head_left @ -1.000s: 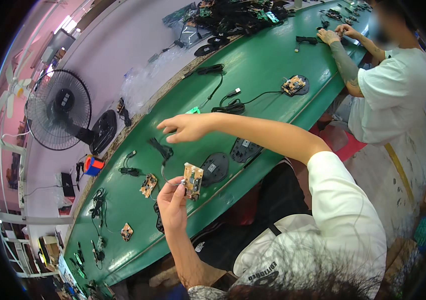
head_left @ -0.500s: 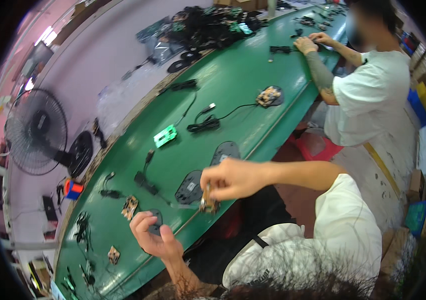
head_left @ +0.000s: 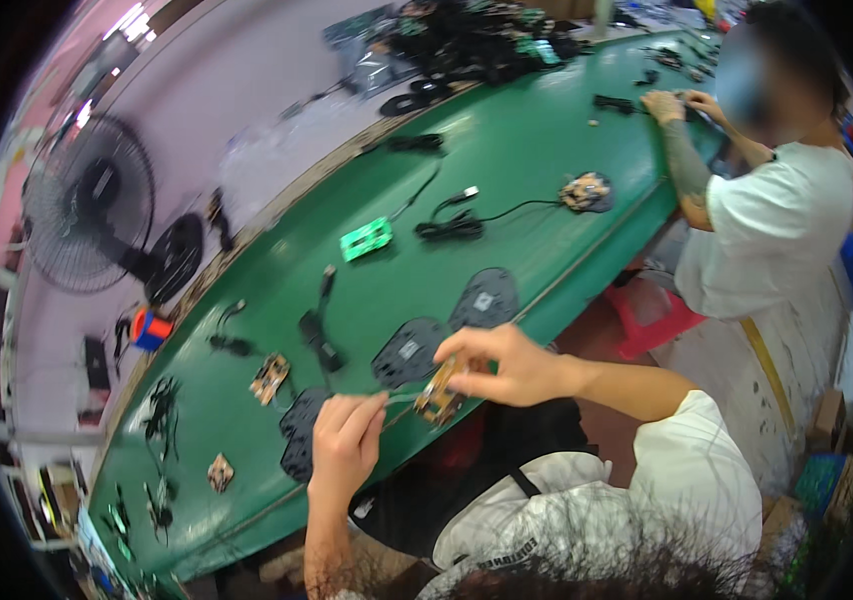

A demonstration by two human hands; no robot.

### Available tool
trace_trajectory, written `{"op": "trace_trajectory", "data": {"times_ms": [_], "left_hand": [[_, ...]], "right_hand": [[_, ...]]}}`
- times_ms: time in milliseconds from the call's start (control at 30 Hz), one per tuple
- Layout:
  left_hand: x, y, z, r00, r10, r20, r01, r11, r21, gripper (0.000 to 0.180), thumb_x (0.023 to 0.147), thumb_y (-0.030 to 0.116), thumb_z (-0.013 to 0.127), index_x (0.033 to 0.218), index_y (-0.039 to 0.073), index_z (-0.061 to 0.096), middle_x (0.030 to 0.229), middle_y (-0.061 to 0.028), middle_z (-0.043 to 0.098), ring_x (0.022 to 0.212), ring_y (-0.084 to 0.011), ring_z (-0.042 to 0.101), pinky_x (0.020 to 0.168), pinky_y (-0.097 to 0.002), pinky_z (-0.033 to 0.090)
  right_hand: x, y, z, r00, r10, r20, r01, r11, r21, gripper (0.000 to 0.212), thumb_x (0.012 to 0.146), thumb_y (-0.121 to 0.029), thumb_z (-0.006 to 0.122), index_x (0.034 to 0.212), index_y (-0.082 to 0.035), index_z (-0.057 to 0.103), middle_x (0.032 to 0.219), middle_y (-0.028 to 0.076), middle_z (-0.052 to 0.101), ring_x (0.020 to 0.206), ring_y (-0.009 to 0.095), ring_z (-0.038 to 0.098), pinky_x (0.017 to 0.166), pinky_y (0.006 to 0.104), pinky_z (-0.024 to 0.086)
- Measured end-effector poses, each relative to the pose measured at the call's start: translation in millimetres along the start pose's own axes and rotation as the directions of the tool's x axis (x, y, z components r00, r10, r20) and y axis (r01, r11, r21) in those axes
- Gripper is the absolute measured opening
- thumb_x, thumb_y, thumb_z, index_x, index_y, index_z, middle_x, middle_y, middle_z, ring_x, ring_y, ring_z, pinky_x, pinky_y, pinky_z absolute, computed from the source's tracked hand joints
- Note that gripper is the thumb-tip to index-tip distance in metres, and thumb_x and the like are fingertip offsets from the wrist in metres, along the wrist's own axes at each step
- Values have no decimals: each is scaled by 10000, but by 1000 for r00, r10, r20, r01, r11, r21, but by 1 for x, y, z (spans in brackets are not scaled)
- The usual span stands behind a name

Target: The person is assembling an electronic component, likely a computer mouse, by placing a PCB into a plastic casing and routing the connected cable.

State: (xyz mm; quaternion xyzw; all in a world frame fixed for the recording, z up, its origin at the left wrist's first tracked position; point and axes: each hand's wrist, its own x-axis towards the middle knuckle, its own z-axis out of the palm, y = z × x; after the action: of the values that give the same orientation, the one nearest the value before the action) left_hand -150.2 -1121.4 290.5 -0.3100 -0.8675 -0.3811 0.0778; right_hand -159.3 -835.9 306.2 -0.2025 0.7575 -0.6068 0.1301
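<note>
The right hand clamps the circuit board between thumb and fingers at the near edge of the green table, the board's long axis slanting from upper right to lower left. The left hand lies to the board's left, apart from it, thumb and forefinger together on a thin wire directed toward the board. The right fingers cover the board's upper end; blur obscures whether the wire joins it.
</note>
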Motion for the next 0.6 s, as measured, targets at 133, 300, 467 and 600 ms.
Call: {"op": "trace_trajectory", "data": {"times_ms": [133, 300, 467, 600], "left_hand": [[-2, -12, 14, 944, -188, -270, 163, 980, -114, 187, 910, -3, 709, 1092, -47, 705, 892, -129, 696, 809, -231, 679, 723, -329, 532], [-4, -12, 27, 876, -390, -283, 327, 913, -246, 142, 873, 14, 771, 986, -31, 698, 856, -145, 698, 775, -264, 695, 727, -343, 547], [-8, -21, 36, 903, -363, -229, 327, 927, -182, 91, 864, 2, 762, 933, -13, 704, 908, -139, 725, 821, -295, 697, 759, -365, 541], [-6, -24, 39, 933, -253, -257, 250, 967, -44, 95, 850, -4, 759, 938, -4, 723, 913, -127, 736, 854, -291, 696, 793, -358, 537]], "right_hand": [[38, 13, -5, 998, 52, -41, -43, 981, 191, 199, 969, -52, 669, 1150, 26, 647, 864, 12, 684, 751, 42, 608, 655, 234, 495], [88, 18, 0, 987, 155, -36, -137, 944, 299, 157, 956, -29, 622, 1104, 19, 644, 858, 17, 702, 696, 27, 577, 583, 211, 438], [117, 31, 15, 961, 275, -41, -253, 926, 281, 170, 954, -75, 623, 1099, 11, 646, 821, 45, 719, 587, 42, 548, 506, 230, 431], [122, 31, 20, 943, 314, -109, -276, 922, 270, 178, 952, -87, 614, 1090, 20, 646, 774, 34, 692, 565, 51, 539, 504, 233, 423]]}}
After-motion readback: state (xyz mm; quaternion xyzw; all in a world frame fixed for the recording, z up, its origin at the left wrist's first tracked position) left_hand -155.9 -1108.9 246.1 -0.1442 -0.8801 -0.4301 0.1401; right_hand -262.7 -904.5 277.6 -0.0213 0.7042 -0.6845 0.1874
